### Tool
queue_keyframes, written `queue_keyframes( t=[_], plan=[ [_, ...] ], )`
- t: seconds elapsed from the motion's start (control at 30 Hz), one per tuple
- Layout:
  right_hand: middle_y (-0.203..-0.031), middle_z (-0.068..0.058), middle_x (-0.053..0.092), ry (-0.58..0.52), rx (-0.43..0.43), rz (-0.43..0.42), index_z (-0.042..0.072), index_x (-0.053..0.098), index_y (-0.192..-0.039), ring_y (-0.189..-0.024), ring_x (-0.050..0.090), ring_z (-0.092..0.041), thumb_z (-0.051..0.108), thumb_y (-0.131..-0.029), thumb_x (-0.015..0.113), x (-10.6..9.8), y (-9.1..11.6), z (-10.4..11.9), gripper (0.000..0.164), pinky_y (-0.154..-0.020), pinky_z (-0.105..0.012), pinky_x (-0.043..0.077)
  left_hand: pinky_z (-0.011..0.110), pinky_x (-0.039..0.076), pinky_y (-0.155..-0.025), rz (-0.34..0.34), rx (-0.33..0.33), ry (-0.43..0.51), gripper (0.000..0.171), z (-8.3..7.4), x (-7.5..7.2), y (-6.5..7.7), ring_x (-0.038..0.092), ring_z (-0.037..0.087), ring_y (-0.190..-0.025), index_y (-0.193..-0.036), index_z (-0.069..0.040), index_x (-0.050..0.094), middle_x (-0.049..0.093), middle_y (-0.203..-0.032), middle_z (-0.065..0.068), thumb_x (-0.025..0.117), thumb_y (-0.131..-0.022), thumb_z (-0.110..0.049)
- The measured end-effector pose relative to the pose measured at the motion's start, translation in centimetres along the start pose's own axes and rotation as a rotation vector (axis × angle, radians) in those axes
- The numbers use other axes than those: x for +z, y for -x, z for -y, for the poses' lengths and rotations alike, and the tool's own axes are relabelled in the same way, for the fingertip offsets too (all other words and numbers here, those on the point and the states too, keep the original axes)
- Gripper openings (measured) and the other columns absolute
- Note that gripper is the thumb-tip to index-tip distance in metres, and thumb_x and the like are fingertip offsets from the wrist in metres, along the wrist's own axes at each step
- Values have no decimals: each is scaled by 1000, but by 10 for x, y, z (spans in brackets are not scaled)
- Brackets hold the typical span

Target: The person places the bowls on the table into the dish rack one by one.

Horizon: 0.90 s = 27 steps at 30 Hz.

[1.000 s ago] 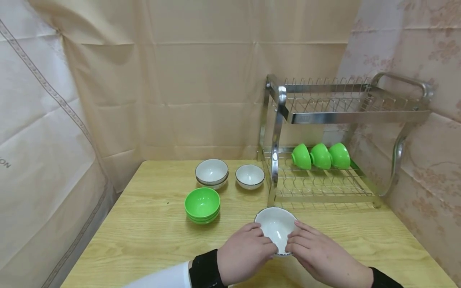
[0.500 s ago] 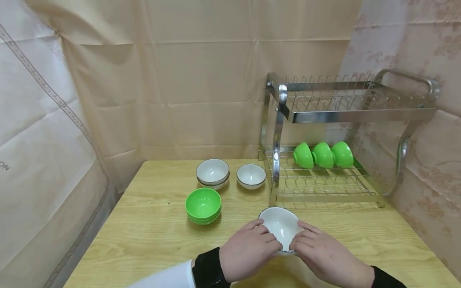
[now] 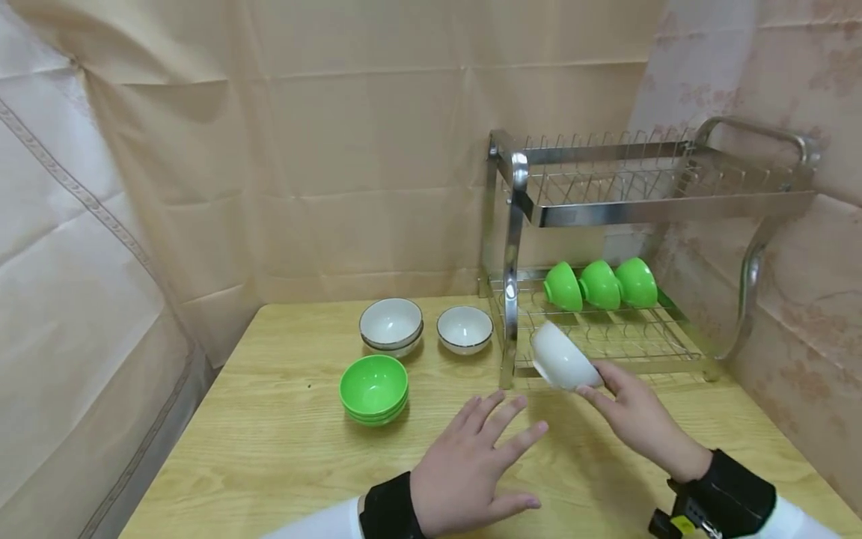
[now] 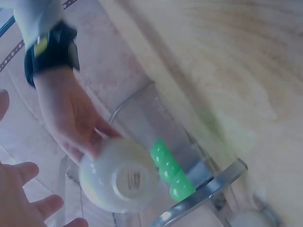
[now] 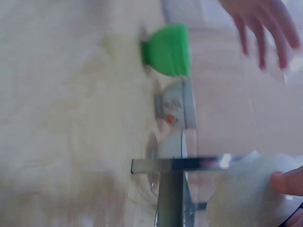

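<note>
A white bowl is tilted on its side in front of the rack's lower shelf, its rim pinched between the thumb and fingers of my right hand. Its round foot faces the camera in the left wrist view, where the white bowl shows a small mark on the base. My left hand is spread over the table to the left of the bowl, fingers extended and holding nothing. On the lower shelf of the metal dish rack, green bowls stand on edge in a row.
A stack of green bowls stands on the wooden table, left of the hands. Behind it are stacked white bowls and a single smaller white bowl close to the rack's left leg. Hanging cloth surrounds the table's back and sides.
The left hand has let go of the white bowl and opened. My right hand has lifted the bowl, tipped it onto its side and moved it toward the rack.
</note>
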State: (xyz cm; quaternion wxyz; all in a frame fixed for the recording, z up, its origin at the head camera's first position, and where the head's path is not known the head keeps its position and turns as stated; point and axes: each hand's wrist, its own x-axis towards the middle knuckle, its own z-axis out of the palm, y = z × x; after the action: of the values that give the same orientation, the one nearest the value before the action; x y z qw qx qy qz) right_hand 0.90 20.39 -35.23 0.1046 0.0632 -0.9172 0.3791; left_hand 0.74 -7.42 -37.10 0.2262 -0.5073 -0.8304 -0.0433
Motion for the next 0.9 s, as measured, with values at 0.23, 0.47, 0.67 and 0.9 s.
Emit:
queue_keyframes(
  t=[0.23, 0.47, 0.67, 0.9],
  plan=[
    [-142, -33, 44, -363, 186, 98, -13, 34, -144, -132, 39, -41, 31, -105, 51, -6, -64, -28, 61, -108, -65, 28, 49, 23, -118, 163, 10, 80, 76, 1, 14, -3, 17, 28, -149, -158, -31, 24, 20, -163, 2, 27, -95, -74],
    [-146, -34, 37, -456, 213, 118, -16, 28, -146, -133, 37, -39, 23, -106, 47, 6, -125, -51, 59, -112, -56, 28, 46, 25, -118, 218, 22, 60, 75, 2, 23, -8, 20, 27, -149, -157, -32, 26, 23, -162, 0, 26, -95, -74],
    [-147, -34, 37, -470, 237, 102, -18, 27, -145, -132, 38, -37, 19, -106, 44, 19, -165, -61, 56, -108, -47, 35, 45, 27, -117, 245, -8, 41, 74, 5, 28, -9, 23, 26, -148, -156, -33, 29, 26, -161, 0, 28, -95, -75],
    [-149, -35, 33, -486, 269, 115, -18, 26, -145, -136, 33, -41, 16, -106, 43, 31, -192, -68, 55, -112, -51, 30, 45, 28, -116, 259, -21, 28, 75, 13, 34, -8, 26, 27, -147, -156, -34, 29, 27, -161, 0, 29, -94, -75]
  ],
)
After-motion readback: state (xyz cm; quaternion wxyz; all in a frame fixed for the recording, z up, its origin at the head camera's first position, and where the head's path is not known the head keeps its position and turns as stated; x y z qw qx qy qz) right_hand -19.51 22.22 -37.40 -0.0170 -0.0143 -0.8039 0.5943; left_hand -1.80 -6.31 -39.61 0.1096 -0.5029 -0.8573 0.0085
